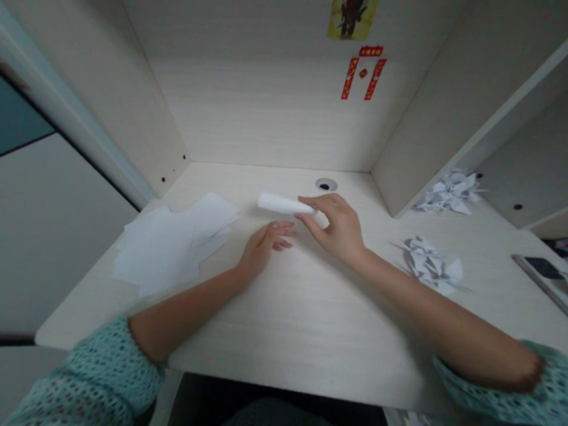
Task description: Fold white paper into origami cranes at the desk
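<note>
My right hand pinches one end of a folded piece of white paper between thumb and fingers. The paper is held above the desk and its free end reaches to the left. Just below it, my left hand is open with the fingers stretched out to the right, apart from the paper. To the left of that hand lies a loose stack of white paper sheets, spread unevenly. A heap of pointed folded white paper pieces sits beyond my right forearm.
Another heap of folded paper rests by the upright divider panel. A flat device with a dark window lies at the far right. A round cable hole is set in the desk near the back wall, which bears red stickers.
</note>
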Demonstrator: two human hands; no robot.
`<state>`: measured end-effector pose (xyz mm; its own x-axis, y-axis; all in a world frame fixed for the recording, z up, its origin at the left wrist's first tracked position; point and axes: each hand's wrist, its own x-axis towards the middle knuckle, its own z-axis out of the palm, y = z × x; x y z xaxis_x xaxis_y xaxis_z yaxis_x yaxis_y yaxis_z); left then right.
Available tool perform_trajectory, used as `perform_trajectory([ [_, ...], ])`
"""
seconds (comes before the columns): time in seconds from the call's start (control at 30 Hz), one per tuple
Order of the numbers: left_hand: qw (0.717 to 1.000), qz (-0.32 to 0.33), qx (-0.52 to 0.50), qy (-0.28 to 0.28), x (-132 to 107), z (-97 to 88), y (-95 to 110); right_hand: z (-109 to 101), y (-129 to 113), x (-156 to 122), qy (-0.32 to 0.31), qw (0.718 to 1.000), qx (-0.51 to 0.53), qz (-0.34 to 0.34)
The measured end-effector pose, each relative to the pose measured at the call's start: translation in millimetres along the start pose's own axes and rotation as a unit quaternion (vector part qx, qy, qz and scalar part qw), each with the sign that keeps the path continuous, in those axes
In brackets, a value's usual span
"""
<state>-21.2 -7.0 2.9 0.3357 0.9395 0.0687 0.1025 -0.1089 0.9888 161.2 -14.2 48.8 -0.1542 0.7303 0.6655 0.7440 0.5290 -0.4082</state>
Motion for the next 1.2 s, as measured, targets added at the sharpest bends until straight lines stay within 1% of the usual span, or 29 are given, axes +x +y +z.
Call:
perform_trajectory([
  [0.1,0.999,-0.03,-0.015,0.015,3.6,-0.3,-4.9,-7.1,4.7,-32.6,-0.037,0.999,-0.011,-0.036],
  [0.2,0.999,-0.034,-0.018,0.022,5.4,-1.1,-6.1,-6.8,11.3,-50.3,-0.074,0.995,-0.036,-0.062],
  [0.37,1.0,-0.02,0.002,0.004,6.6,-3.8,-0.2,-4.9,19.3,-55.8,-0.099,0.99,-0.034,-0.093],
  [0.47,0.999,-0.021,-0.027,-0.009,5.8,-5.3,1.5,-6.9,20.7,-56.4,-0.111,0.987,-0.035,-0.115],
  [0.57,0.998,-0.018,-0.051,-0.011,4.8,-6.0,1.5,-8.8,21.5,-57.4,-0.13,0.984,-0.029,-0.121],
  [0.67,0.998,-0.015,-0.066,0.003,4.7,-6.0,2.1,-7.6,23.4,-58.1,-0.139,0.984,-0.007,-0.113],
  [0.77,0.997,-0.02,-0.076,0.012,5.0,-6.0,3.4,-4.3,26.0,-58.1,-0.112,0.988,0.023,-0.101],
  [0.83,0.997,-0.021,-0.077,0.001,5.2,-6.3,3.9,-2.8,27.2,-57.4,-0.097,0.991,0.038,-0.084],
  [0.93,0.997,-0.015,-0.072,-0.015,5.0,-6.6,3.3,-2.3,28.4,-55.8,-0.097,0.992,0.06,-0.05],
  [1.07,0.998,-0.006,-0.068,-0.015,5.0,-6.4,0.7,-1.7,31.0,-54.9,-0.092,0.99,0.108,0.003],
  [1.2,0.998,-0.003,-0.05,-0.022,5.5,-8.2,-2.3,-0.5,33.9,-55.0,-0.079,0.986,0.143,0.031],
])
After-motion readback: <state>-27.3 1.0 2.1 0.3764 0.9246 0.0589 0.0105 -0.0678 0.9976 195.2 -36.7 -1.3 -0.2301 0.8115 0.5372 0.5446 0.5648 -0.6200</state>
